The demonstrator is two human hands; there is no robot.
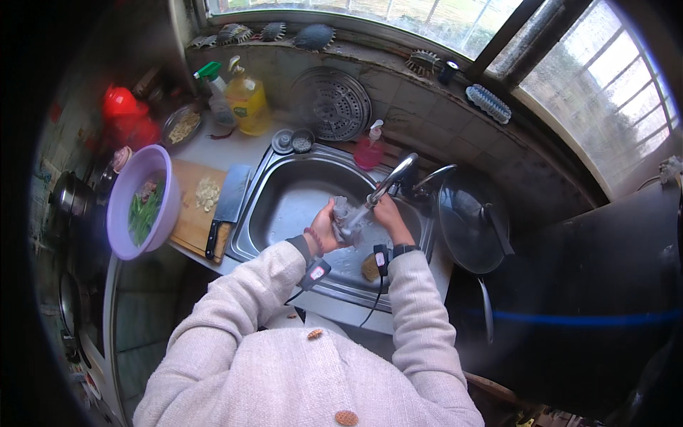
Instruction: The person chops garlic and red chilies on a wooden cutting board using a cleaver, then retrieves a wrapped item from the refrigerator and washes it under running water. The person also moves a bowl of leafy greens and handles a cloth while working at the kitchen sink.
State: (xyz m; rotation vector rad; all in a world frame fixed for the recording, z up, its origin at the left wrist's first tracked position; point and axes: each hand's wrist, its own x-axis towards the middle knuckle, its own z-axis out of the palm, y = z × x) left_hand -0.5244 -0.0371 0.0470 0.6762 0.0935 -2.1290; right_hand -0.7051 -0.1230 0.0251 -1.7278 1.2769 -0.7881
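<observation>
My left hand [322, 227] holds a wet, crumpled greyish cloth [347, 216] over the basin of the stainless steel sink [288, 184]. Water [356, 218] runs from the chrome faucet [397, 171] onto the cloth. My right hand [389, 213] is up at the faucet's spout, with its fingers partly hidden behind the metal; whether they grip it I cannot tell. Below my hands, a brown scrubbing pad or sponge [370, 268] lies in the basin, close to my right wrist.
Left of the sink, a cleaver [233, 195] and chopped garlic [207, 193] lie on a wooden cutting board [187, 184]. A purple basin [173, 200] holds green vegetables. Soap bottles [248, 104] [369, 149] stand behind. A glass pan lid [464, 224] leans at the right.
</observation>
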